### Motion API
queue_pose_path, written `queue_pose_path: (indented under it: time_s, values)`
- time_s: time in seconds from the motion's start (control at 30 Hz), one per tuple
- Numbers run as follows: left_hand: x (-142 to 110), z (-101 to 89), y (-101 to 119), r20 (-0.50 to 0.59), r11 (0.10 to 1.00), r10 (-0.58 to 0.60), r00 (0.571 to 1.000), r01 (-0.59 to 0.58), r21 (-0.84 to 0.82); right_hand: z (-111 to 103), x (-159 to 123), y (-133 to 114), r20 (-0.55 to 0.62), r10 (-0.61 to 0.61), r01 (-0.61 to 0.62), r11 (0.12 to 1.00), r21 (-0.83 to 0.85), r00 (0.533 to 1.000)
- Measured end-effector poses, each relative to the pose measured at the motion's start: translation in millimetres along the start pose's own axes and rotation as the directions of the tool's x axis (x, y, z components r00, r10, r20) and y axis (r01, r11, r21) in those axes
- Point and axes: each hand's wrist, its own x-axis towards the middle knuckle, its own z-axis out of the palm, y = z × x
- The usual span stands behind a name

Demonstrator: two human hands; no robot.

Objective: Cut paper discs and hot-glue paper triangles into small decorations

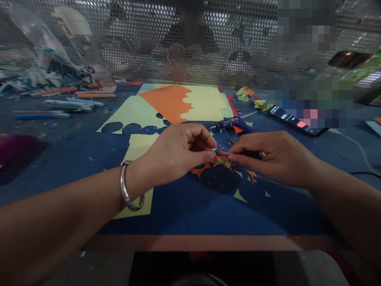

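My left hand [181,149], with a silver bangle at the wrist, is closed in a pinch over the middle of the blue table. Opposite it, the fingertips of my right hand [270,153] are pinched together. A thin, narrow blue strip [222,154] spans the small gap between the two pinches, with an end at each hand. What it is made of is too small to tell. Beneath lie orange and pale green paper scraps [218,162]. Just beyond my right fingers rests a dark blue glue gun [228,122], partly hidden. Pale yellow paper [139,206] lies under my left wrist.
Cut green paper [125,111] and an orange sheet [166,101] lie behind my left hand. A phone [294,119] with a cable is at the right, near crumpled paper [244,94]. Rolled paper sticks [71,104] lie left. A perforated metal screen [143,43] closes the back.
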Motion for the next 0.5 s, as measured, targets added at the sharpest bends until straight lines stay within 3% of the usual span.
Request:
queue_pose_path:
  time_s: [0.5]
  values:
    - [1.0,-0.5,4.1,0.013,0.976,-0.157,0.988,0.157,-0.15,3.2,0.4,3.0,-0.037,-0.063,0.062,0.998,-0.027,0.997]
